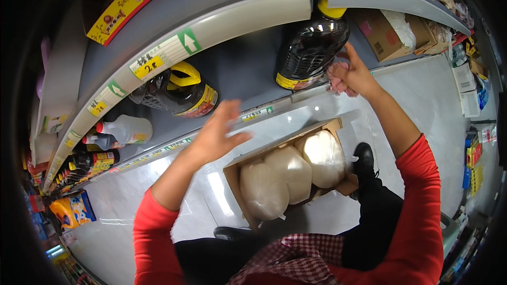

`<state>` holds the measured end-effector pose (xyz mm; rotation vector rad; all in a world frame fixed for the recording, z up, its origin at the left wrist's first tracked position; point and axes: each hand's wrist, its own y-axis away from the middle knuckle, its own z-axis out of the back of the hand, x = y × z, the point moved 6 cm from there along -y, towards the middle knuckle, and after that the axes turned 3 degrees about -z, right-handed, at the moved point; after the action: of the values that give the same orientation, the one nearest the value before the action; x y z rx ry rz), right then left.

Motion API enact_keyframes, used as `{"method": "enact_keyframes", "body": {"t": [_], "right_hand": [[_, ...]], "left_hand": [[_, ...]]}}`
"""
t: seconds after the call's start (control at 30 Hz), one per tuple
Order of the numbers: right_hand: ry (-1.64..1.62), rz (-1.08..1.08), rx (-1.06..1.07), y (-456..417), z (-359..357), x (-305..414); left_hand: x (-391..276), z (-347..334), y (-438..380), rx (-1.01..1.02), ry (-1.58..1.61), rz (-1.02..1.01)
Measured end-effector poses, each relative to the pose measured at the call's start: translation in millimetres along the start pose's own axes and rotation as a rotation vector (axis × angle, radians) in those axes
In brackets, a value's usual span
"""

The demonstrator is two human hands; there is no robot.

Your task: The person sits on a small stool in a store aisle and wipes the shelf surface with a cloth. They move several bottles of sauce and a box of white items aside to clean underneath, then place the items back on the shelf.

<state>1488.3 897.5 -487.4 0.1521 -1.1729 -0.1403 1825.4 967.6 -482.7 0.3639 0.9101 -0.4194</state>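
My right hand (351,73) holds a crumpled pink cloth (339,81) against the lower right side of a large dark plastic bottle (313,47) with a yellow cap. That bottle stands on the grey lower shelf (249,69), near its front edge. My left hand (218,130) is off the shelf edge with its fingers apart, blurred and holding nothing. Closest to it is another large dark bottle (190,93) with a yellow handle and a yellow-red label. The upper shelf hides part of that bottle.
On the floor sits an open cardboard box (233,178) with several bulging clear plastic bags (263,190), between my feet and the shelf. White jugs (132,128) and smaller dark bottles (95,160) line the shelf leftward. Another cardboard box (390,41) lies at right. The upper shelf's price rail (253,14) overhangs.
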Motion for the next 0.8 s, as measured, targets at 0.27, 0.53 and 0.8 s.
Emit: {"method": "enact_keyframes", "body": {"t": [0.27, 0.53, 0.8], "right_hand": [[-0.168, -0.065, 0.249, -26, 4, 16], [-0.175, -0.045, 0.401, -16, -1, 11], [-0.068, 0.066, 0.289, -15, -1, 6]], "left_hand": [[-90, -23, -143, -0.318, 0.397, -0.231], [-99, -28, -130, -0.352, 0.275, -0.301], [-89, -37, -120, -0.367, 0.326, -0.346]]}}
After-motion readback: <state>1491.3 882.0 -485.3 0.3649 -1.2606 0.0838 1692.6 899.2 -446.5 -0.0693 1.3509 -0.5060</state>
